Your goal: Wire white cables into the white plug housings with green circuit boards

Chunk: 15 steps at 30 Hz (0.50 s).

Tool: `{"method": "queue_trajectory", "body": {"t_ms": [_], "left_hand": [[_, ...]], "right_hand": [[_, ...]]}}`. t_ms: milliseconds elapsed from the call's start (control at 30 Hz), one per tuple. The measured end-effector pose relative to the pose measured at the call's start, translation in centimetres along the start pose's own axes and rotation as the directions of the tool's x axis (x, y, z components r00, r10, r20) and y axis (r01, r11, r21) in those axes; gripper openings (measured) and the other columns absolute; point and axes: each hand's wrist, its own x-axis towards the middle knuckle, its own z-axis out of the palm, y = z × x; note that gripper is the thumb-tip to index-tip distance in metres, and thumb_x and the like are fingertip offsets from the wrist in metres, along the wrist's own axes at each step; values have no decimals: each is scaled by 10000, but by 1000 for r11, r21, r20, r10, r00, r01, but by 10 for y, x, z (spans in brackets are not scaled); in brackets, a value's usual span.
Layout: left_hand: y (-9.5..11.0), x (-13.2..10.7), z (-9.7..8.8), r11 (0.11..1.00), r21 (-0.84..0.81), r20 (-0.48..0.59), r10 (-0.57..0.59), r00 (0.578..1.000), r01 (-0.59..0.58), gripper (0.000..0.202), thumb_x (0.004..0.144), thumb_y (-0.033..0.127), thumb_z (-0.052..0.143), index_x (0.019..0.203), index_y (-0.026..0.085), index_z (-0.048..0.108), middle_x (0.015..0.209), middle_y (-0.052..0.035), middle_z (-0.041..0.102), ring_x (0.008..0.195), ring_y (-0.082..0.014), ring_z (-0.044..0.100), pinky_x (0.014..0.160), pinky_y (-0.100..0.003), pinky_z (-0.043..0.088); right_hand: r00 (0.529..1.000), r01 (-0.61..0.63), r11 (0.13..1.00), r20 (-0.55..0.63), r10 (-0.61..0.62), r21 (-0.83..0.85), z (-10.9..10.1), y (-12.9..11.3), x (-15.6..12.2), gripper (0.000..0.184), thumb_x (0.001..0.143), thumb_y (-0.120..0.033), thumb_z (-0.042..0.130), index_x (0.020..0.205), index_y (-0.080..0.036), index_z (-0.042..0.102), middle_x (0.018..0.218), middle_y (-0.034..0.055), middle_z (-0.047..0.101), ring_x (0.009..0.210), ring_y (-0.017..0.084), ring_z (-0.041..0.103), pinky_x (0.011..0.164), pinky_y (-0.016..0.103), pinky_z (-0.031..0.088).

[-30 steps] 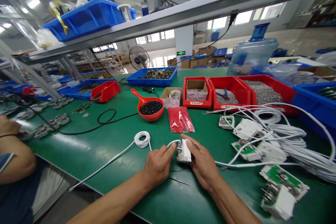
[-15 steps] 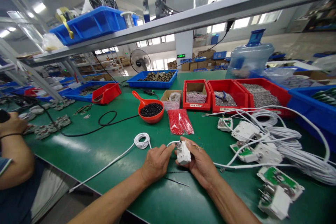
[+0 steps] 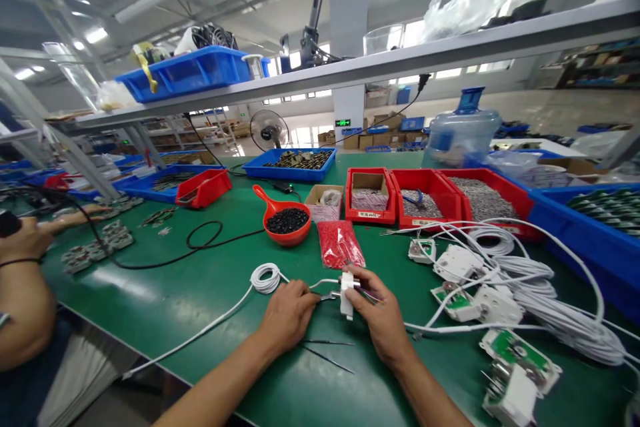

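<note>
A small white plastic housing (image 3: 347,296), with metal showing on it, is held upright between the thumb and fingers of my right hand (image 3: 383,313). Thin coloured wires run beside those fingers. My left hand (image 3: 289,315) is closed low over the table, left of the housing. Between its fingertips and the housing a short metal piece (image 3: 328,296) shows; whether it is a tool tip or a pin I cannot tell. A white cable (image 3: 324,282) reaches the housing from the coil (image 3: 266,278) at left. Two thin dark strips (image 3: 330,360) lie below my hands.
An orange scoop (image 3: 287,223) of black parts and a bag of red pieces (image 3: 341,245) lie ahead. Red bins (image 3: 370,197) stand behind. White cables (image 3: 545,310) and opened housings (image 3: 500,307) crowd the right. A co-worker's arm (image 3: 25,280) is at left.
My left hand has drawn back left from the housing and lowered. The housing has turned in my right hand, and metal now shows at its left side. The view has tilted up.
</note>
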Motion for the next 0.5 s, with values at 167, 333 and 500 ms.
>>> {"method": "queue_trajectory", "body": {"t_ms": [167,333,500], "left_hand": [[-13,-5,-11,987,-39,-178,-160,971,155,191,884,209,499,1048,191,596,1056,-66,559,1009,-213,498,905,-360,396],[-58,-7,-22,923,-3,-37,-385,922,385,467,791,109,497,1250,198,505,1299,-81,489,1224,-249,402,1011,-401,338],[-95,-15,-22,884,-56,25,-464,885,465,520,743,235,653,1241,192,512,1261,-92,528,1125,-246,507,946,-340,403]], "right_hand": [[999,18,988,44,-25,153,1,-3,-3,452,758,-358,745,1158,-225,581,1140,71,626,1026,233,585,867,318,461],[998,-29,967,61,14,255,7,-13,-8,456,732,-338,769,1139,-218,603,1124,84,642,997,232,602,839,313,476],[985,-170,897,71,155,409,12,-17,-7,506,718,-401,771,1159,-204,620,1127,97,646,881,243,646,703,324,520]]}}
